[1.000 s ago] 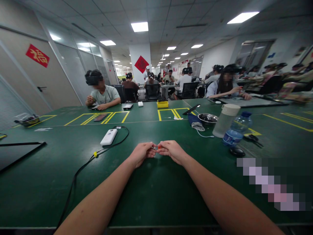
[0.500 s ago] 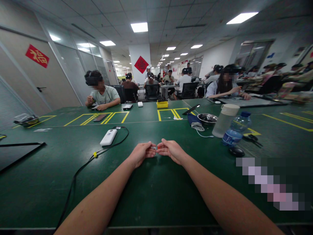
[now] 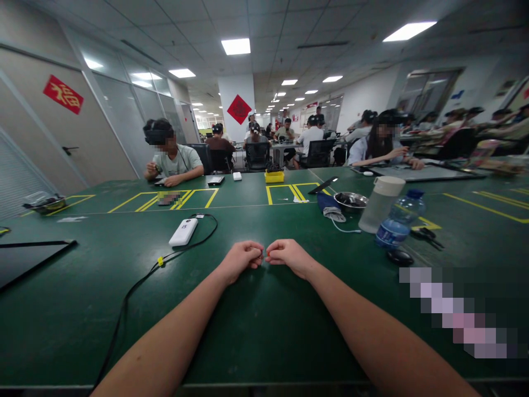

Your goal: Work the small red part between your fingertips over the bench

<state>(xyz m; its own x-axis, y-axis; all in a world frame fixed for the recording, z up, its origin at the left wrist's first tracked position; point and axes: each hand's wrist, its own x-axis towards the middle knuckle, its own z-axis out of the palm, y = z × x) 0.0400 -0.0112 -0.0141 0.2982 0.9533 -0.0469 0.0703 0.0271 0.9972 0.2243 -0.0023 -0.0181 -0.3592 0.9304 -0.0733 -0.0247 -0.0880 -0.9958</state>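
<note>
Above the middle of the green table (image 3: pixel 256 342), my two hands face each other with the fingertips a small gap apart. My left hand (image 3: pixel 242 260) is closed, its thumb pressed against the bent fingers. Whatever it pinches is hidden behind them. Also closed in a pinch is my right hand (image 3: pixel 289 258), where a bit of a small orange-red piece (image 3: pixel 268 253) shows at the fingertips. That piece is too small to name, and the fingers cover most of it.
Left of my hands lie a white power bank (image 3: pixel 183 232) and a black cable (image 3: pixel 128 298). To the right stand a frosted bottle (image 3: pixel 381 204), a water bottle (image 3: pixel 399 218), a metal bowl (image 3: pixel 350 201) and a black mouse (image 3: pixel 399 256). People sit across the table.
The fingers of both hands have curled from a straighter pose into tight pinches. A small silver metal part seen between the hands before is now hidden. The forearms have hardly moved.
</note>
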